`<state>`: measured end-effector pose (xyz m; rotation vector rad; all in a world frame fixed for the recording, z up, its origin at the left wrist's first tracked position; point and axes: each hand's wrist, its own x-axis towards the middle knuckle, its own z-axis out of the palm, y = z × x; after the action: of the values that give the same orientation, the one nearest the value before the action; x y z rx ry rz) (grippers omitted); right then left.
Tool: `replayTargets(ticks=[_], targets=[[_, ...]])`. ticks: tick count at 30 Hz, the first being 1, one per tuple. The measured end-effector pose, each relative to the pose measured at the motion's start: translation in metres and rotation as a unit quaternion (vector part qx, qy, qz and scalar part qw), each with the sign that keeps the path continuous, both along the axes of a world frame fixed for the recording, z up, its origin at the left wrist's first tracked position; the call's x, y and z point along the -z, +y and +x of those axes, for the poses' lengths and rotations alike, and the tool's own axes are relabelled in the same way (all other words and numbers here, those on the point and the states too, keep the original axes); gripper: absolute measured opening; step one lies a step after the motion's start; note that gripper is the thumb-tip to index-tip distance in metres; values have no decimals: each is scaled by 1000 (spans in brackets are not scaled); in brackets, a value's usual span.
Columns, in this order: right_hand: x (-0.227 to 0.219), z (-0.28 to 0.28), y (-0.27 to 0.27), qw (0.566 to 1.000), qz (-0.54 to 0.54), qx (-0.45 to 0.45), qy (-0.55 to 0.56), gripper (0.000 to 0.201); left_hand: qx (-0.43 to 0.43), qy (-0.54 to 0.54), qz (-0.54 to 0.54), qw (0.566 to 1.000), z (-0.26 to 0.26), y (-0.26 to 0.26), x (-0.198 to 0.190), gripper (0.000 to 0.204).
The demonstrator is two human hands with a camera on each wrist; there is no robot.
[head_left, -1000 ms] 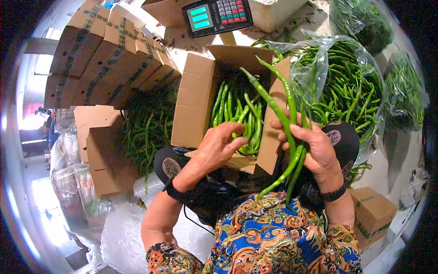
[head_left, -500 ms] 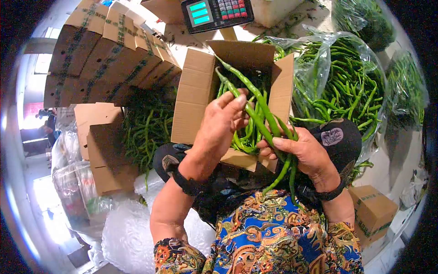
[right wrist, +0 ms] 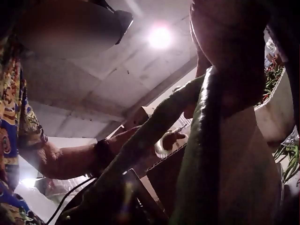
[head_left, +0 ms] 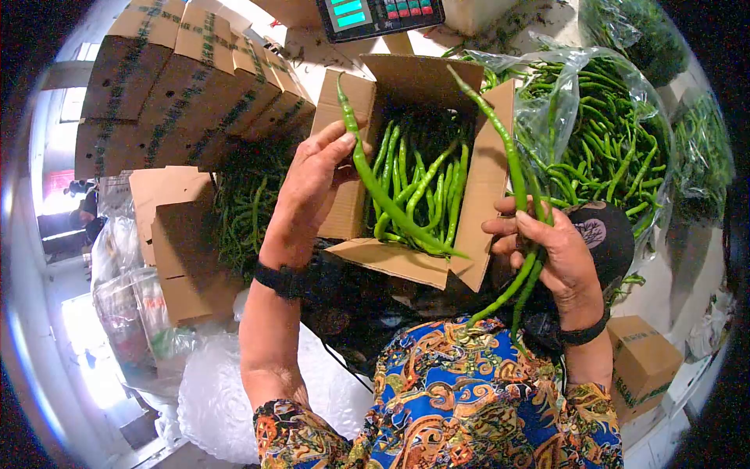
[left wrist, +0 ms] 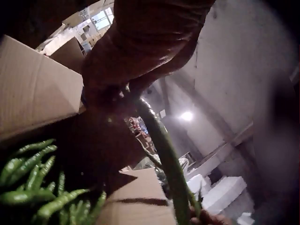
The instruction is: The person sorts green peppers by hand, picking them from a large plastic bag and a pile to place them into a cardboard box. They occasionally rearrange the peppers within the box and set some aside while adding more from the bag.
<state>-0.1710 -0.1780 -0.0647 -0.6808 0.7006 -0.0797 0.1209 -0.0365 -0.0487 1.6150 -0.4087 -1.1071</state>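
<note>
My left hand (head_left: 311,173) pinches one long green chili pepper (head_left: 383,199) near its upper end, and the pepper slants down to the right across the box opening. In the left wrist view that pepper (left wrist: 166,154) runs down from the shadowed fingers. On the other side, my right hand (head_left: 553,244) grips a few long green chili peppers (head_left: 508,144), whose ends stick out above and below the fist. Two of them show close up in the right wrist view as dark chili peppers (right wrist: 199,140). Between the hands stands an open cardboard box (head_left: 492,195) with chili peppers (head_left: 426,187) lying lengthwise inside.
A clear plastic bag (head_left: 664,156) full of chili peppers lies right of the box. Stacked cartons (head_left: 148,86) rise at the left, beside loose dark green peppers (head_left: 246,211). A digital scale (head_left: 375,16) stands behind the box. A small closed carton (head_left: 644,363) sits at lower right.
My left hand, empty a second ago, reached the peppers in my right hand, took one and moved left with it. The right hand moved inward, then back right, still holding the others.
</note>
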Motion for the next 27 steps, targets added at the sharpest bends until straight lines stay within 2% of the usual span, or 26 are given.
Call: replayTargets(ticks=[1, 6, 7, 9, 10, 11, 13, 14, 15, 17, 18, 22, 23, 25, 27], targets=[[0, -1, -1, 1000, 2, 0, 1, 34, 0, 1, 2, 1000, 1, 0, 3, 37], [0, 2, 0, 999, -11, 16, -46, 37, 136, -53, 72, 987, -3, -8, 26, 32], [0, 3, 1, 998, -17, 15, -57, 38, 135, -52, 73, 987, -2, -14, 29, 32], [-2, 4, 1, 998, -14, 8, -63, 40, 227, -144, 79, 960, -2, -26, 36, 30], [-3, 5, 1, 997, -13, 2, -71, 41, 201, -174, 33, 963, -7, -32, 39, 24], [-2, 6, 2, 997, -14, 2, -75, 41, 200, -178, 33, 963, -5, -37, 47, 24], [-1, 5, 3, 998, -2, 5, -67, 42, 233, -181, 110, 949, 4, -44, 71, 24], [-1, 5, 3, 998, -5, 6, -61, 41, 253, -234, 158, 925, 9, -47, 81, 25], [-1, 6, 2, 998, -6, 6, -63, 41, 252, -235, 158, 925, 13, -51, 90, 25], [0, 6, 3, 998, -19, 5, -54, 39, 281, -343, 176, 879, 18, -59, 103, 26], [0, 7, 4, 998, -17, 6, -53, 39, 308, -407, 203, 836, 19, -68, 99, 30], [1, 8, 5, 999, -16, 19, -38, 34, 279, -470, 178, 818, 25, -73, 100, 36], [1, 9, 5, 999, -12, 17, -41, 33, 280, -469, 180, 818, 26, -71, 104, 36], [0, 10, 6, 999, -17, 15, -38, 33, 295, -406, 157, 850, 22, -68, 102, 31], [1, 10, 7, 999, -24, 13, -32, 33, 323, -432, 119, 833, 14, -73, 94, 29]])
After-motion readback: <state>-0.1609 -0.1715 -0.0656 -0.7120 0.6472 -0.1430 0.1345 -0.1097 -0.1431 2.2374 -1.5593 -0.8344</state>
